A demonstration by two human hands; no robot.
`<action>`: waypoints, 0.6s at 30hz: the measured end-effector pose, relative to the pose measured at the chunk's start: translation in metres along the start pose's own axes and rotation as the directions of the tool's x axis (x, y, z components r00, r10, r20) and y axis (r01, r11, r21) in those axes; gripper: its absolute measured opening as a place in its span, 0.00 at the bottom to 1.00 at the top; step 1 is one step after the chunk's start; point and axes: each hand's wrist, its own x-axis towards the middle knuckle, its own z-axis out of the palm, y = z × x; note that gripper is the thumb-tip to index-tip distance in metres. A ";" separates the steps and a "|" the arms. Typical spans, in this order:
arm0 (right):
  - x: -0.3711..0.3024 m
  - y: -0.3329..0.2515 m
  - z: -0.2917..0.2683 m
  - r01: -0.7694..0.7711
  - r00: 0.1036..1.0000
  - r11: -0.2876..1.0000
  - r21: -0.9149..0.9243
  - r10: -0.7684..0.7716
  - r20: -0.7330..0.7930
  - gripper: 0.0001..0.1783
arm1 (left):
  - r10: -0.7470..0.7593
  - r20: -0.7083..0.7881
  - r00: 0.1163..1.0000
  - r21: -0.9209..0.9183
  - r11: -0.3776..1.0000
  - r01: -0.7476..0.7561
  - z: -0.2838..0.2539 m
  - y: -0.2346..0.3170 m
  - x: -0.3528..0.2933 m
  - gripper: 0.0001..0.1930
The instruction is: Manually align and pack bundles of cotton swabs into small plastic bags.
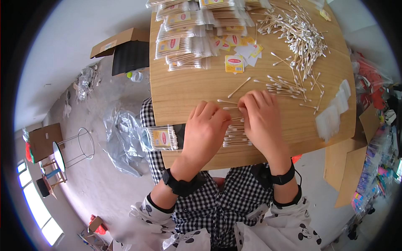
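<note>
Between my hands lies a neat row of cotton swabs point(238, 136), side by side near the table's front edge. My left hand point(204, 130) is closed at the row's left end, thumb and fingers pinching at the upper swabs. On the other side my right hand point(262, 117) is also closed, its fingertips together on a swab at the top of the row. What exactly each fingertip grips is partly hidden. Left of my left hand sits a filled clear bag of swabs point(162, 138) with a yellow and red card. A single loose swab point(239, 87) lies beyond the hands.
Stacked filled bags point(180, 44) stand at the far left, beside loose printed cards point(234, 64). A large swab heap point(299, 35) covers the far right, with a smaller group point(287, 88) nearer. Clear plastic bags point(328, 122) lie by the wooden table's point(188, 90) right edge.
</note>
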 end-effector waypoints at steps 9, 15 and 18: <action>-0.049 -0.001 -0.043 -0.317 0.927 0.894 0.316 0.363 -0.095 0.03 | 0.140 0.006 0.990 0.062 0.988 -0.140 0.005 0.008 0.007 0.22; -0.093 0.016 -0.048 -0.494 0.786 0.773 0.398 0.593 -0.176 0.02 | 0.172 0.072 0.982 0.079 0.981 -0.177 0.014 0.012 0.000 0.26; -0.097 0.021 -0.049 -0.545 0.740 0.751 0.373 0.640 -0.208 0.02 | 0.133 0.116 0.984 0.028 0.990 -0.137 0.007 0.016 -0.007 0.26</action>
